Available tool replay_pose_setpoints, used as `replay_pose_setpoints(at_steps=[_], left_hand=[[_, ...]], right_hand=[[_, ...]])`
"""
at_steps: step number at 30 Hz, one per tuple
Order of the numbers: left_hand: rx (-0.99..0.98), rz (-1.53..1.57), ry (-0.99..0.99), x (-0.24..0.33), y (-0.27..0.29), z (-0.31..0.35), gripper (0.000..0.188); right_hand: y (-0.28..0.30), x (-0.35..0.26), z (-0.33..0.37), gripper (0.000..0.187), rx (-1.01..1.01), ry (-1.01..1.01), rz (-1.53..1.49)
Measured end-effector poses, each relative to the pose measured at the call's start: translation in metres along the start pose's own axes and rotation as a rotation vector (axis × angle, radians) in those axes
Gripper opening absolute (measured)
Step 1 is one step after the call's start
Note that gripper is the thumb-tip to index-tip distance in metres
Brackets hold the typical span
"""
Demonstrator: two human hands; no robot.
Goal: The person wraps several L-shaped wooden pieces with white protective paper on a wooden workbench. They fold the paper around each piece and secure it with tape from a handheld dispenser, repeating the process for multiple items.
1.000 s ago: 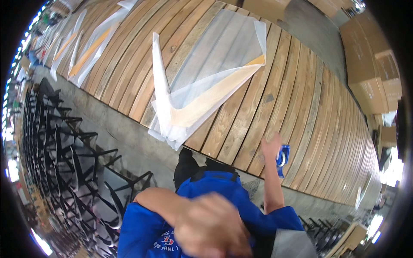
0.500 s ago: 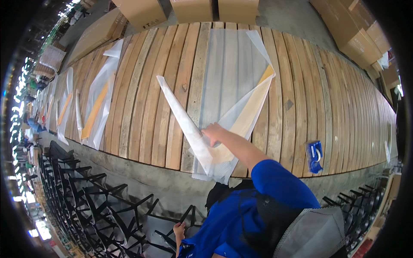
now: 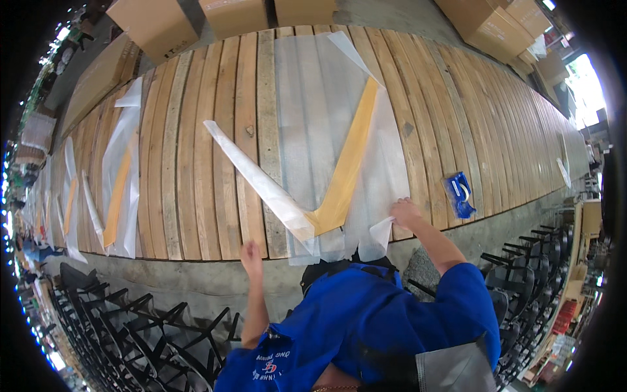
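On the plank table [image 3: 189,209], a white sheet [image 3: 310,117] reaches the near edge under 1 V-shaped yellow piece [image 3: 351,150], the right hand [image 3: 406,213] pinches the sheet's right side, and the left hand [image 3: 252,255], grip unclear, is by the near edge.

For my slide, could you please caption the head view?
Right hand holding the edge of a translucent wrapping sheet under a tan V-shaped piece.

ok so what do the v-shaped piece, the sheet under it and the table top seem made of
V-shaped piece: probably wood, going by its smooth tan side; any coating is unclear.
Sheet: likely thin plastic or foam, translucent, as the slats show through.
Table top: wooden slats, looking unpainted, with visible knots.
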State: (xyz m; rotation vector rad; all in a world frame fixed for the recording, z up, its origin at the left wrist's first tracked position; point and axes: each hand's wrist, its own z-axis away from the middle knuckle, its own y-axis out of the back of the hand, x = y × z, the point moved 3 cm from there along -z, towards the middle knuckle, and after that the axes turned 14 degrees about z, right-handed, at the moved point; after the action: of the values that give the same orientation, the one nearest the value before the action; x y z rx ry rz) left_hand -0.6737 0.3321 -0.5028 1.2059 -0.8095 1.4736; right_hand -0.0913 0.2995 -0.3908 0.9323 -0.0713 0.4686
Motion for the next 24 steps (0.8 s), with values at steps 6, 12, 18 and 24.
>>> replay_pose_setpoints(at_steps=[6,12,18,24], left_hand=[[-0.11,-0.137,0.102,0.033,-0.097,-0.104,0.07],[-0.089,-0.046,0.328,0.027,-0.173,-0.152,0.099],[0.258,-0.376,0.288,0.047,-0.202,-0.16,0.114],[0.316,-0.523,0.363,0.054,-0.199,-0.167,0.122]], right_hand=[[-0.025,0.014,0.014,0.06,-0.509,0.06,-0.16],[0.059,0.009,-0.051,0.078,0.308,-0.476,-0.929],[0.08,-0.053,-0.179,0.119,0.114,-1.144,-1.05],[0.107,-0.068,-0.21,0.105,0.138,-1.32,-1.025]])
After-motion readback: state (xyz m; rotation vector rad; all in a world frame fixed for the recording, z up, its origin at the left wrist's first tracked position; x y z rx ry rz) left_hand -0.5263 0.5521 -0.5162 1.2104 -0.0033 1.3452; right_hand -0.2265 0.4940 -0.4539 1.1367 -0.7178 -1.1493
